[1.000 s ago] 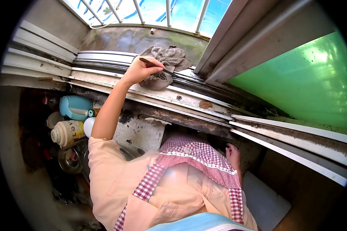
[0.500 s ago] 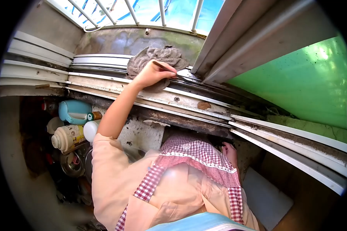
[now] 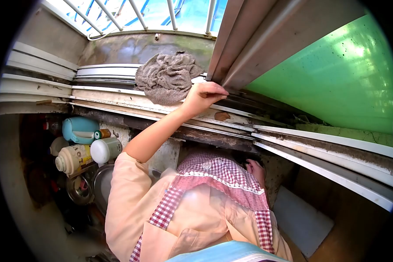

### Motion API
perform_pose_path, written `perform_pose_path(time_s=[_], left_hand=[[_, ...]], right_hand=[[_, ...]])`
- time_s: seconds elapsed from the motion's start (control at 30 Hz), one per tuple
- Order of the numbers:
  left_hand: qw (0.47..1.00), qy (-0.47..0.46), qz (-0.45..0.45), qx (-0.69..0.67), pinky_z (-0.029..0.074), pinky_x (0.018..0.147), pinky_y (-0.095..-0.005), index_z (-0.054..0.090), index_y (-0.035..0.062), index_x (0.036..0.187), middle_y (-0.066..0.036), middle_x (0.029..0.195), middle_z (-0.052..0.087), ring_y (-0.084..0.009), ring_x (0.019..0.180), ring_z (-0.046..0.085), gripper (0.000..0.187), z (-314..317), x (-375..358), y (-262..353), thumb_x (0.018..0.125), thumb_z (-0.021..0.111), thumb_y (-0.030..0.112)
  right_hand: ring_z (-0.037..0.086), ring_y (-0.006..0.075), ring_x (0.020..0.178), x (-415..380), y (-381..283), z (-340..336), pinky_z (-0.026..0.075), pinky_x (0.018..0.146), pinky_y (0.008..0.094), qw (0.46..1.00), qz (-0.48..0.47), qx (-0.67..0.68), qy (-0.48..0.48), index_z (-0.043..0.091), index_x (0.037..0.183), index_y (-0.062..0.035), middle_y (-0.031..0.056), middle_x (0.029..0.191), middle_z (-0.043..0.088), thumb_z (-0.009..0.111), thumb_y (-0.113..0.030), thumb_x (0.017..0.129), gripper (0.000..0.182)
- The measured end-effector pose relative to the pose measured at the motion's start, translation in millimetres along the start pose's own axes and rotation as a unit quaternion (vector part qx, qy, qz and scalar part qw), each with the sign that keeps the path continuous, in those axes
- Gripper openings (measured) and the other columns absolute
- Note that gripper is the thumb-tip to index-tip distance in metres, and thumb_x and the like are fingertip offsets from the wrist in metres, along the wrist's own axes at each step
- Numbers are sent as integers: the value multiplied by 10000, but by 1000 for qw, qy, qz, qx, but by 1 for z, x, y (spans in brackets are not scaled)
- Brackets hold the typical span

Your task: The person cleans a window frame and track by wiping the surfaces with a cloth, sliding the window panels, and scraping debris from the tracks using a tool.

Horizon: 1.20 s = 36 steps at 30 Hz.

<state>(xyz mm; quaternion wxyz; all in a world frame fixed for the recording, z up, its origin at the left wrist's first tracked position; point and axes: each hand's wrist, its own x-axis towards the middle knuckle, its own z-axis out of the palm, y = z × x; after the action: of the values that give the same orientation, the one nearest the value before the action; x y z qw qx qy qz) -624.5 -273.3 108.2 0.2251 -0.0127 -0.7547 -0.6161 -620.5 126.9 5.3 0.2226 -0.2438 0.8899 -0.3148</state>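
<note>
My left hand [image 3: 207,95] is closed in a pinch over the dark window track, beside the foot of the metal window frame [image 3: 249,48]. What its fingers hold is too hidden to make out. Just left of this hand, a crumpled grey-brown cloth [image 3: 166,78] lies across the white sill rails [image 3: 105,92]. My right hand [image 3: 255,169] is low at the right, beside the checked apron and below the sill. Its fingers show only in part against a dark area, and their grip is unclear.
Green glass [image 3: 336,78] fills the upper right; white bars [image 3: 172,15] stand outside. Below the sill at left are a light-blue container [image 3: 80,129], a cream bottle [image 3: 74,159], a white-lidded jar [image 3: 105,150] and metal dishes. A grey board [image 3: 301,218] lies lower right.
My left hand has moved right and slightly down along the track, away from the cloth. The thin dark tool seen in it earlier no longer shows. The view has shifted a little.
</note>
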Motion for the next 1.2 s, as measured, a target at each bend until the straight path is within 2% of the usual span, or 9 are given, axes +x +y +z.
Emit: perform_pose_path(time_s=[0.1, 0.23, 0.3, 0.43, 0.53, 0.63, 0.77, 0.93, 1.2], left_hand=[[988, -25, 86, 122, 518, 701, -298, 678, 35, 904, -96, 892, 647, -242, 809, 645, 152, -2, -1, 30, 762, 685, -16], [954, -86, 79, 275, 510, 722, -357, 644, 65, 962, -79, 926, 597, -274, 846, 620, 293, 12, -30, 61, 674, 698, 50], [942, -72, 78, 319, 509, 731, -346, 635, 69, 960, -71, 940, 601, -264, 862, 621, 325, 26, -46, 65, 640, 688, 82], [923, -24, 114, 367, 519, 723, -331, 631, 72, 938, -60, 964, 615, -242, 862, 625, 284, 32, -61, 76, 665, 688, 128], [962, -121, 70, 233, 506, 810, -364, 639, 86, 1012, -60, 1022, 627, -273, 924, 618, 368, -13, -47, 71, 695, 761, 226], [908, 65, -26, 413, 431, 933, -423, 602, 53, 1137, -162, 1148, 568, -341, 1083, 534, 563, -54, -35, 45, 676, 786, 318], [839, 78, -117, 526, 491, 755, -381, 657, 71, 827, -105, 841, 613, -281, 813, 601, 141, -114, -34, 16, 864, 605, 197], [709, 340, -166, 595, 460, 682, -435, 647, 16, 800, -154, 803, 602, -351, 765, 581, 170, -223, -76, -8, 842, 610, 177], [719, 414, -190, 525, 438, 717, -414, 625, 32, 757, -105, 787, 586, -308, 780, 553, 175, -221, -92, -13, 825, 640, 192]], right_hand=[[660, 245, 726, 8, -22, -7, 516, 632, 315, 999, -36, -18, -14, 644, 1059, -62, 117, 873, 652, 611, -86, 851, 212], [595, 80, 667, 35, -119, -30, 487, 609, 203, 941, 28, 311, -130, 559, 1178, 26, 40, 833, 622, 548, 6, 901, 278], [562, 85, 695, 62, -169, -27, 477, 614, 214, 960, -142, 241, -15, 442, 1315, -13, 65, 911, 590, 589, 14, 866, 473], [573, 238, 738, 109, -224, -29, 494, 658, 334, 926, -358, -12, 117, 576, 1178, -56, 110, 978, 537, 643, 84, 714, 489], [597, 246, 782, 124, -231, -25, 506, 691, 335, 929, -346, 22, 128, 637, 1001, -20, 112, 948, 557, 636, 86, 713, 307], [619, 205, 771, 135, -240, -25, 512, 681, 286, 927, -321, 85, 177, 643, 948, 17, 109, 926, 600, 655, 35, 807, 142], [642, 164, 841, 142, -247, -11, 520, 725, 251, 932, -252, 230, 123, 641, 973, 44, 119, 977, 649, 645, 4, 847, 132], [664, 151, 832, 162, -282, 20, 523, 756, 253, 926, -205, 312, 57, 636, 974, 14, 99, 906, 689, 656, -7, 838, 139], [650, 155, 762, 210, -314, 75, 498, 698, 247, 912, -258, 318, -15, 670, 914, 36, 116, 858, 694, 663, -3, 824, 98]])
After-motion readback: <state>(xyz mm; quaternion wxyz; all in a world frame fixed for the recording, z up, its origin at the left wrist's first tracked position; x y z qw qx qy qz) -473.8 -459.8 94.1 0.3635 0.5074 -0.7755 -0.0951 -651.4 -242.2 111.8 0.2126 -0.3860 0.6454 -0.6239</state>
